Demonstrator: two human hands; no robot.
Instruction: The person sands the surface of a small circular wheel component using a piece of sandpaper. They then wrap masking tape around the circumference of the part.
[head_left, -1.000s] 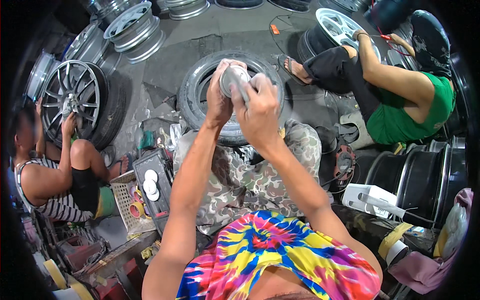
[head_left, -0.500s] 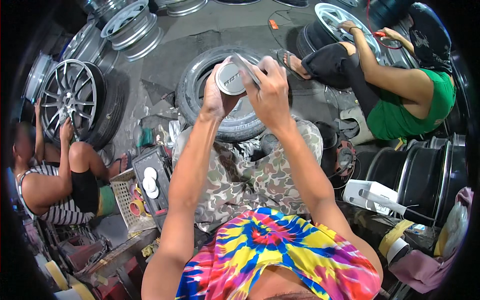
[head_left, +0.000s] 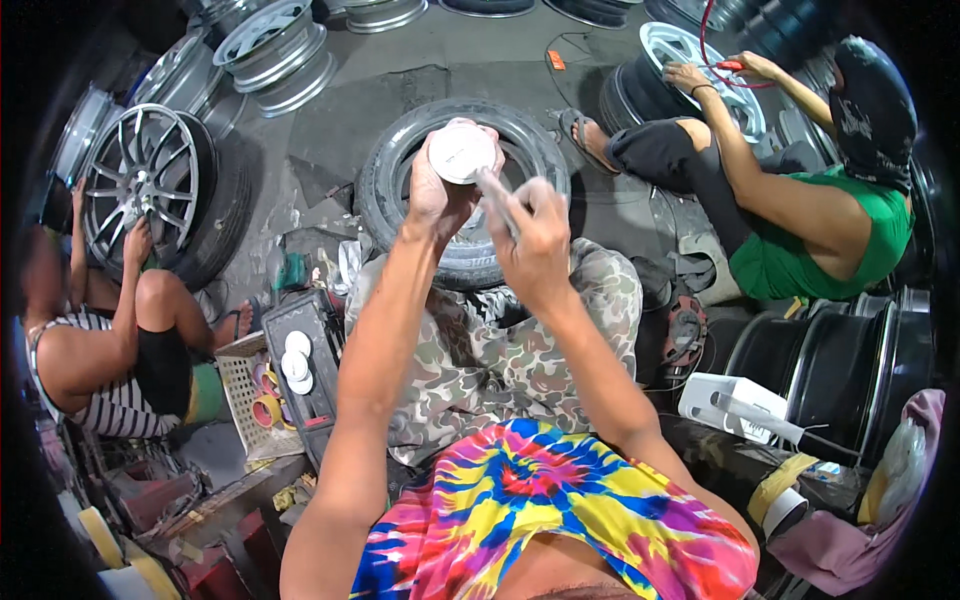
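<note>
My left hand (head_left: 430, 197) is closed round the edge of a round, pale wheel centre cap (head_left: 461, 150), its flat face turned up toward me. Raised lettering on that face is faint under a bright sheen. My right hand (head_left: 540, 238) pinches a thin grey piece (head_left: 499, 198) that looks like folded sandpaper, blurred by motion. One end of it lies at the cap's lower right edge. Both hands are above a tyre (head_left: 377, 180) lying flat on the floor, just beyond my knees.
White round discs (head_left: 296, 362) lie on a dark case (head_left: 288, 322) at my left, beside a basket (head_left: 240, 395) with tape rolls. Co-workers sit at far left and right, each handling a wheel. Black rims (head_left: 835, 360) and a white box (head_left: 735, 405) stand at right.
The grey piece has moved from the cap's upper right edge down to its lower right edge with my right hand. The cap's face has tilted and looks whiter.
</note>
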